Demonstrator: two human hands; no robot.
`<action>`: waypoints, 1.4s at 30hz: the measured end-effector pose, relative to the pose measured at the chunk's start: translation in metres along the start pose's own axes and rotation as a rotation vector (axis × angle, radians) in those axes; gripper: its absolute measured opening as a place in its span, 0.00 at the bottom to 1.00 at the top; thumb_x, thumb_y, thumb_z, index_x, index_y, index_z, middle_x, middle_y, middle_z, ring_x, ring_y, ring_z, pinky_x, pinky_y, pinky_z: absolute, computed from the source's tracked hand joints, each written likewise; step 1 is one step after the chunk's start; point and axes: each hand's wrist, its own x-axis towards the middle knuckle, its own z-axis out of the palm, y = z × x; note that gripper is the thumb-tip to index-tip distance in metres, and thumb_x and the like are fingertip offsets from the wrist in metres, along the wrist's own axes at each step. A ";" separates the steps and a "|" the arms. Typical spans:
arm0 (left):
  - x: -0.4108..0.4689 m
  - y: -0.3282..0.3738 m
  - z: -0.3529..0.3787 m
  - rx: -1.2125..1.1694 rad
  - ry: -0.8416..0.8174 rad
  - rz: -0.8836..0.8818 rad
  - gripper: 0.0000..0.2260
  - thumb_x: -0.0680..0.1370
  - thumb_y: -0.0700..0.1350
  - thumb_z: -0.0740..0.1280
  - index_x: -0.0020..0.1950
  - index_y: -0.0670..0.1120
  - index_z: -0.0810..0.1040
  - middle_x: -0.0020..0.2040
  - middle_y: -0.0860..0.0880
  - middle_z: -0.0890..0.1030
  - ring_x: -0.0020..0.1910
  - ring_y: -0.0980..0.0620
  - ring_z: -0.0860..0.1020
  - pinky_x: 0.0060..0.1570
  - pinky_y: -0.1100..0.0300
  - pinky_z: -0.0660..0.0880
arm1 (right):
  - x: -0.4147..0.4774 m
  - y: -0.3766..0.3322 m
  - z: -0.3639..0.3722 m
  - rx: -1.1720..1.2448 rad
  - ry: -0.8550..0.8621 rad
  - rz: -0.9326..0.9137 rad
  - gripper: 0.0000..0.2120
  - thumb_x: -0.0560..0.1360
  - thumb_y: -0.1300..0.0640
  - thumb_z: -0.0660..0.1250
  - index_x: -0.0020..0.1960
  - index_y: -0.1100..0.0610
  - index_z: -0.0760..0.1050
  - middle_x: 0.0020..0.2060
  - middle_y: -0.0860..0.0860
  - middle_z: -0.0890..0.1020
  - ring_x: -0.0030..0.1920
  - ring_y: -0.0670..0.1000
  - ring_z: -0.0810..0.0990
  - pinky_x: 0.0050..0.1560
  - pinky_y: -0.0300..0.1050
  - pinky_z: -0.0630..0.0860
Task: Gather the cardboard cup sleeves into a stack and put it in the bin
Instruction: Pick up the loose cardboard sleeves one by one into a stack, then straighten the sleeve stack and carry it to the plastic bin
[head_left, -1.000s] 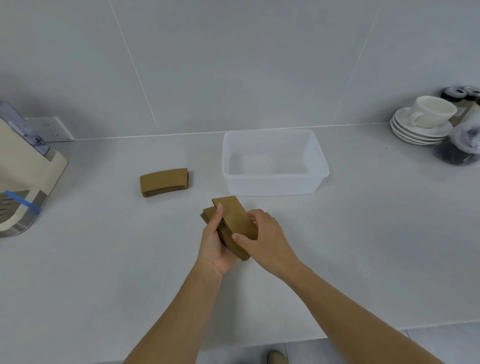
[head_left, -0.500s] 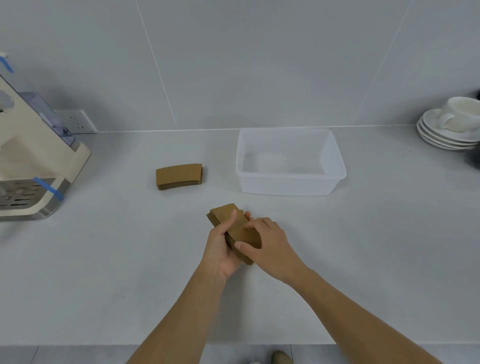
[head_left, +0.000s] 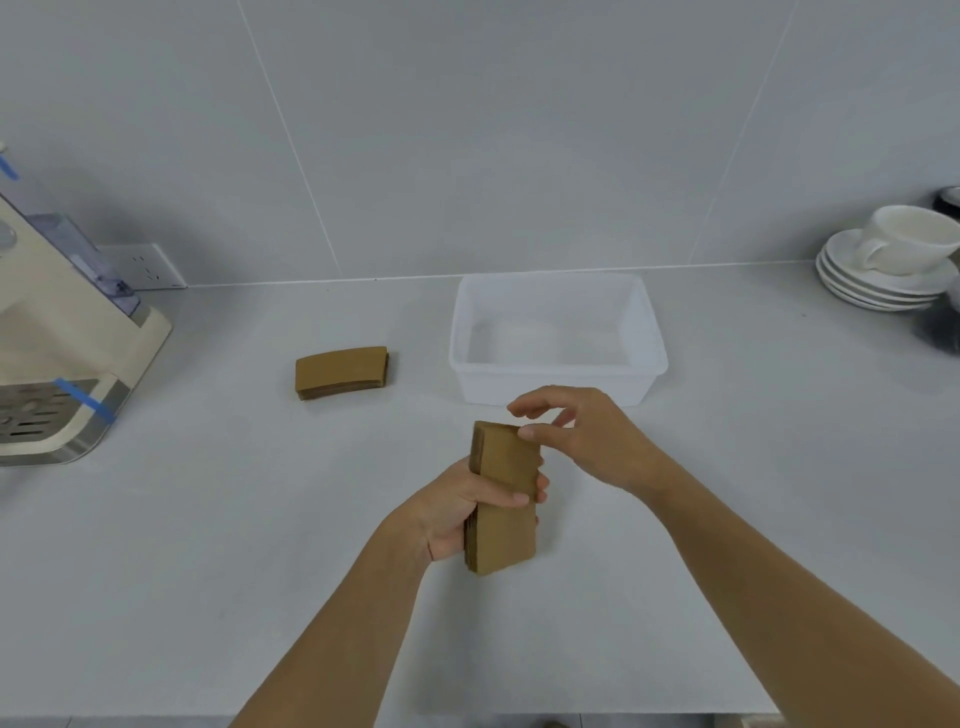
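Note:
My left hand (head_left: 457, 506) grips a stack of brown cardboard cup sleeves (head_left: 503, 530) around its middle and holds it on end just above the white counter. My right hand (head_left: 582, 434) hovers at the stack's top end, thumb tip touching its upper corner, fingers apart and holding nothing. A second small pile of cup sleeves (head_left: 340, 371) lies flat on the counter to the left. The translucent white plastic bin (head_left: 644, 332) stands just beyond my hands, with nothing visible inside it.
A cream coffee machine (head_left: 57, 358) with blue tape stands at the left edge. A white cup on stacked saucers (head_left: 883, 265) sits at the far right beside a dark object. A tiled wall with a socket (head_left: 143, 265) backs the counter.
The stack has been turned from a slanted, flatter hold to standing on end in my left hand. My right hand has come off the stack's side and lifted to its top.

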 end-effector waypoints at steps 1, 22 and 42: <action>0.001 0.001 0.003 0.025 -0.024 -0.017 0.16 0.68 0.34 0.69 0.53 0.45 0.78 0.45 0.46 0.82 0.47 0.48 0.80 0.52 0.49 0.77 | 0.001 -0.001 -0.003 0.028 -0.040 0.001 0.09 0.71 0.59 0.69 0.49 0.47 0.79 0.45 0.40 0.81 0.47 0.35 0.77 0.43 0.27 0.71; 0.025 0.008 0.013 0.258 0.436 0.232 0.24 0.61 0.46 0.76 0.56 0.50 0.74 0.53 0.50 0.80 0.50 0.54 0.79 0.43 0.66 0.76 | 0.014 0.026 -0.055 0.385 0.237 0.052 0.08 0.70 0.66 0.68 0.39 0.53 0.78 0.37 0.50 0.81 0.38 0.45 0.78 0.41 0.31 0.75; 0.028 0.002 0.021 0.055 0.795 0.629 0.13 0.73 0.33 0.67 0.48 0.51 0.80 0.42 0.58 0.85 0.45 0.58 0.82 0.43 0.70 0.76 | 0.018 0.041 -0.028 0.548 0.366 0.155 0.06 0.72 0.61 0.69 0.41 0.49 0.79 0.40 0.47 0.83 0.43 0.45 0.80 0.44 0.34 0.74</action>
